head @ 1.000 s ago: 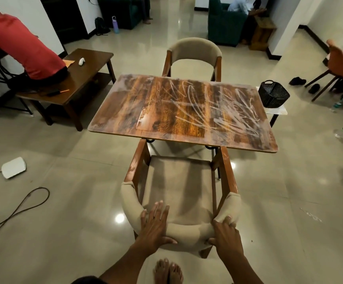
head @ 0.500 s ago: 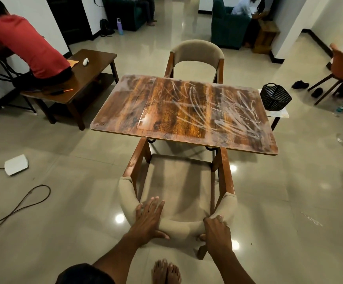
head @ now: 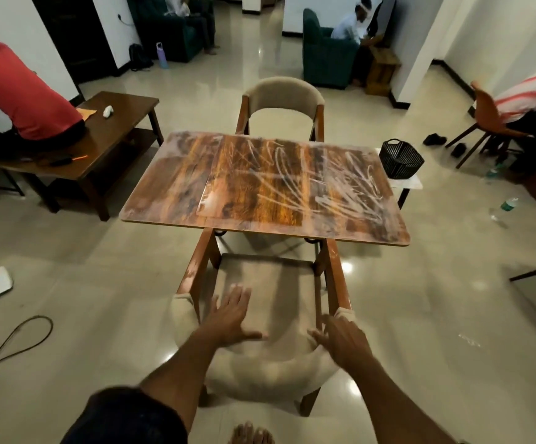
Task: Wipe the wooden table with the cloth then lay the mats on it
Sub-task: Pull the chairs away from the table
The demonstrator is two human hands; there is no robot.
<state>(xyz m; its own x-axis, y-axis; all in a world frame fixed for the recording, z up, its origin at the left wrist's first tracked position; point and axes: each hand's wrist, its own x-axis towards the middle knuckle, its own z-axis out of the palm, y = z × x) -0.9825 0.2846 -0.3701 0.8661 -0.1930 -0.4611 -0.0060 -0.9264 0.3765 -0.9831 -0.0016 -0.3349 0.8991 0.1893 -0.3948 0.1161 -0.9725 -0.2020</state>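
Two hands work at the chair point(head: 260, 363) in the lower middle of the frame, not yet at the wooden table point(head: 260, 184) itself. The left hand point(head: 230, 318) lies flat with fingers spread over the padded backrest, and the right hand point(head: 340, 336) rests on the backrest's right end with fingers loosely extended, holding nothing; both are blurred. The table stands at the centre of the frame, its top streaked with whitish smears, mostly on the right half. No cloth and no mats can be seen anywhere in view.

The step in hand seems to be shifting this chair, whose front sits under the table's near edge. It would go best by taking the backrest evenly with both hands and sliding it straight, so the wooden arms do not knock the table's edge or its legs beneath.

A second chair point(head: 281, 104) stands at the far side. A black basket point(head: 401, 158) sits on a small white stand just right of the table. A cable point(head: 10, 344) snakes across the floor at lower left, and bottles point(head: 507, 205) lie at right, all hazards for bare feet.
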